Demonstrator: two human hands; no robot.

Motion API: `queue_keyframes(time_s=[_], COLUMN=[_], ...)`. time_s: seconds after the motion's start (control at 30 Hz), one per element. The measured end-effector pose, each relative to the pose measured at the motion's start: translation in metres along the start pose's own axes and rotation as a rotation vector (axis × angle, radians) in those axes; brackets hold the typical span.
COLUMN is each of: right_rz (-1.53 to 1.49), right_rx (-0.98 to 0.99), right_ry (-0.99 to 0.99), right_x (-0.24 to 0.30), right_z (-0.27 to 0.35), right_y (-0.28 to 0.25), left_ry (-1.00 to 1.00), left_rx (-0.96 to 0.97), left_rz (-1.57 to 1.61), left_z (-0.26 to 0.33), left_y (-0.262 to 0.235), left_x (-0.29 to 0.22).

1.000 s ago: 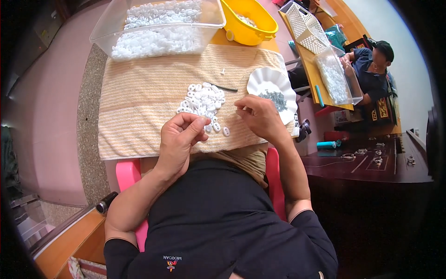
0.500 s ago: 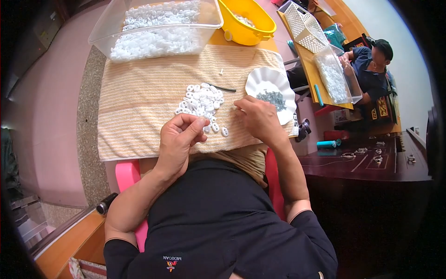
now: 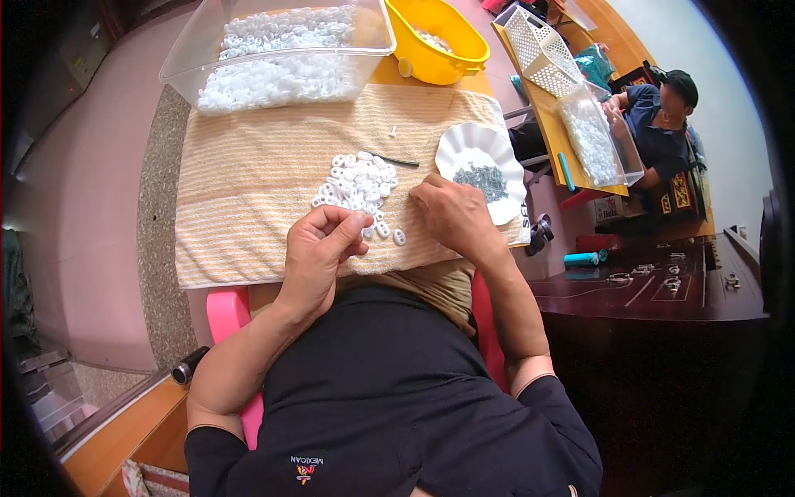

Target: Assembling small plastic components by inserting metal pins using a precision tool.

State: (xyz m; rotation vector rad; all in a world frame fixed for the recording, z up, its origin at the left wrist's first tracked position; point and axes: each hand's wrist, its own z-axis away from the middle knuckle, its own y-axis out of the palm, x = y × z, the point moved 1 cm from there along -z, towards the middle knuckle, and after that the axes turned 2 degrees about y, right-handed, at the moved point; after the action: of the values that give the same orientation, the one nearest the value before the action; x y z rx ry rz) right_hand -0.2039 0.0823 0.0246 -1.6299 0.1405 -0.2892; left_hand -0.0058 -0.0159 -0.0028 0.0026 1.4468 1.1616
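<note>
Small pile of white oval plastic pieces (image 3: 358,184) on the striped beige towel (image 3: 248,190), just ahead of both hands and between them: left hand (image 3: 319,248) at the pile's near edge, right hand (image 3: 451,215) just to its right. A few loose pieces strayed toward the near edge of the towel, beside the left fingers. Pieces small, rounded, glossy white, heaped loosely. Thin dark tool (image 3: 396,160) lying past the pile. White scalloped plate (image 3: 464,145) with a clump of tiny grey metal parts, touching or almost touching the right knuckles.

Left hand curled, thumb and fingertips pinched together at the pile's edge; whether on a piece, impossible to tell. Right hand palm down, fingers folded under, resting on the towel; contents hidden.

Farther off: clear tub (image 3: 207,50) full of white pieces, yellow bowl (image 3: 451,62), white basket (image 3: 538,41), another person (image 3: 654,124) seated at the next table.
</note>
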Motion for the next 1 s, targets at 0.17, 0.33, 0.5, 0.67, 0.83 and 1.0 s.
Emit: queue_keyframes(time_s=[0.17, 0.33, 0.5, 0.67, 0.83, 1.0], right_rz=[0.032, 0.001, -0.266, -0.262, -0.230, -0.193], right_rx=[0.045, 0.016, -0.088, 0.022, 0.048, 0.101], right_ry=[-0.027, -0.036, -0.084, -0.073, -0.010, 0.066], right_x=[0.005, 0.009, 0.028, 0.041, 0.047, 0.055], right_z=[-0.002, -0.001, -0.002, -0.010, -0.015, -0.019], right_y=[-0.007, -0.009, -0.010, -0.001, 0.002, -0.004], left_ry=[-0.003, -0.004, 0.005, 0.017, 0.023, 0.011], left_rx=[0.001, 0.004, -0.006, -0.013, 0.008, 0.005], left_rz=[-0.011, -0.002, -0.002, 0.025, -0.003, 0.010], left_z=[-0.001, -0.001, -0.001, -0.001, -0.002, -0.002], left_y=[0.000, -0.002, -0.001, -0.002, -0.003, -0.003], left_x=[-0.001, -0.001, -0.002, -0.002, -0.003, -0.002])
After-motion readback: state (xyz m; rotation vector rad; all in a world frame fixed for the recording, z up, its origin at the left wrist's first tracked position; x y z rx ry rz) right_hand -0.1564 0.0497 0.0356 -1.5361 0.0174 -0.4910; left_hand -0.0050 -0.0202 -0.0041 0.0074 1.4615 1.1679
